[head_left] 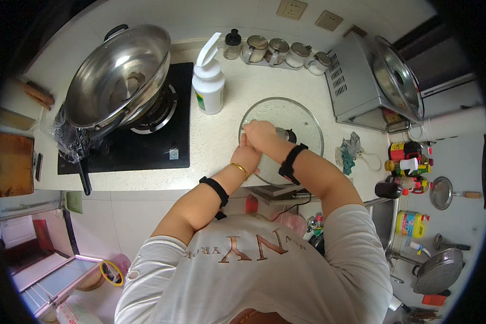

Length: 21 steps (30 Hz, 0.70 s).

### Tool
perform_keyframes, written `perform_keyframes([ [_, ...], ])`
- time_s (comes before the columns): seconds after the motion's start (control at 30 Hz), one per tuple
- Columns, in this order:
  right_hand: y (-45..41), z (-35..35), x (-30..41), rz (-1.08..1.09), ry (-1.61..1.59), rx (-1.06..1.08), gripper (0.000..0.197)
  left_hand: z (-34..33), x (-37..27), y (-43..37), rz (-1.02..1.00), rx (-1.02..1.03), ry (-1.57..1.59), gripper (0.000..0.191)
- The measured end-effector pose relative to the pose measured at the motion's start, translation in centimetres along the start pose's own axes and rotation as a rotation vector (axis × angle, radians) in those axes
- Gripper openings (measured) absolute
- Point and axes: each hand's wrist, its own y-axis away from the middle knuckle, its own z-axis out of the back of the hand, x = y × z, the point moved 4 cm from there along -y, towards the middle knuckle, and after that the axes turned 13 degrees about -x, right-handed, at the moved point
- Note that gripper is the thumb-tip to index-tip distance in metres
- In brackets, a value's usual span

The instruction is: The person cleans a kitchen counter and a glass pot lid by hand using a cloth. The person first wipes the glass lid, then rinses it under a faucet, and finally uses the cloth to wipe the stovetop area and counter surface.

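Observation:
A round glass lid [303,115] with a metal rim lies on the pale countertop, and its surface looks wet. Over the lid's left side, my right hand [261,133] is curled into a fist. Just below it, my left hand [246,157] meets the right at the fingers, near the lid's left rim. Whatever the fingers may enclose is hidden from view. The lid's dark knob [292,136] shows partly behind my right wrist. A white pump bottle [209,87] stands to the left of the lid.
Left, a large steel wok [119,77] sits tilted on a black gas hob [178,150]. Several seasoning jars [277,50] line the wall. At right are a grey countertop oven [354,81], crumpled cloths [348,153] and several sauce bottles [407,152].

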Motion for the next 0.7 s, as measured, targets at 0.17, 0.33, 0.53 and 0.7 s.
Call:
perform_keyframes([
  [0.17,-0.4,3.2,-1.3,-0.089,0.072,0.034,0.017,3.8,-2.1,0.0,0.124,-0.073,-0.075,0.075],
  [0.33,0.9,0.5,-1.0,-0.023,-0.039,0.131,0.022,1.1,-0.8,0.1,0.087,-0.034,-0.089,0.093],
  [0.53,2.9,1.6,-11.2,-0.329,-0.497,-0.448,0.032,5.3,-2.3,0.8,0.151,-0.032,-0.124,0.085],
  [0.7,7.7,-2.8,-20.4,-0.509,-0.503,-0.443,0.027,6.0,-2.5,-1.5,0.087,-0.196,-0.020,0.089],
])
